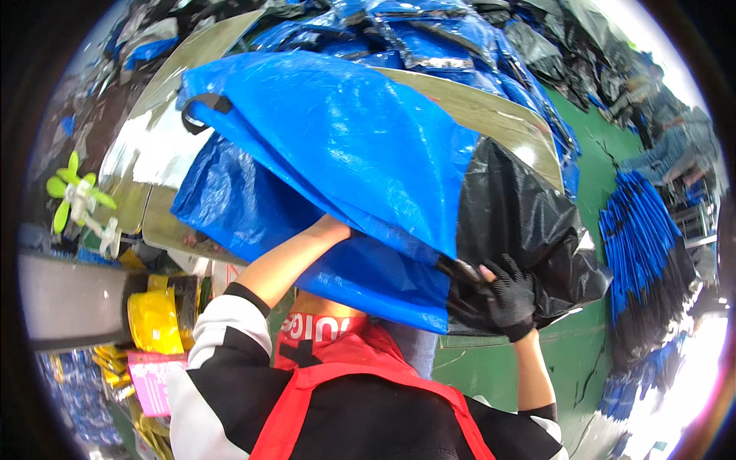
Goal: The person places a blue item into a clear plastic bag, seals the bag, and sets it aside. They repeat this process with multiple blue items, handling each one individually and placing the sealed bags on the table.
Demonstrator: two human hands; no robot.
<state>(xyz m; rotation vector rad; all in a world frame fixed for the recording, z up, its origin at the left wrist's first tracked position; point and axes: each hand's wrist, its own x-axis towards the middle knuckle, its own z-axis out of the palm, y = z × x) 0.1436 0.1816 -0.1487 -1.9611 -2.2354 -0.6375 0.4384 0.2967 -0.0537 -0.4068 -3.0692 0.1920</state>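
My left hand (331, 227) is up inside the big blue woven bag (337, 153); the fabric hides the fingers, so I cannot tell if they are spread or closed. Only wrist and bare forearm show, running up from my black-and-white sleeve (218, 330).

My right hand (507, 295), in a black knit glove, is closed on the bag's black end (529, 222), fingers curled into the crumpled plastic right at the seam where blue meets black.

The bag is held up in front of me, above my chest, draped over the left hand and tilted down to the right. A black strap handle (201, 107) sits at its upper left corner. The black section bunches up at the lower right.

A red apron (345, 368) over a black top fills the bottom of the view.

Behind the bag is a shiny metal table (153, 153), its edge showing again at upper right. A pile of more blue bags (429, 38) lies on the far side of it.

Left: a small green-bladed fan (77, 195), and below it a yellow tape roll (157, 318).

Right: green floor (590, 176) with a stack of blue-and-black strips (644, 245), well apart from the bag.
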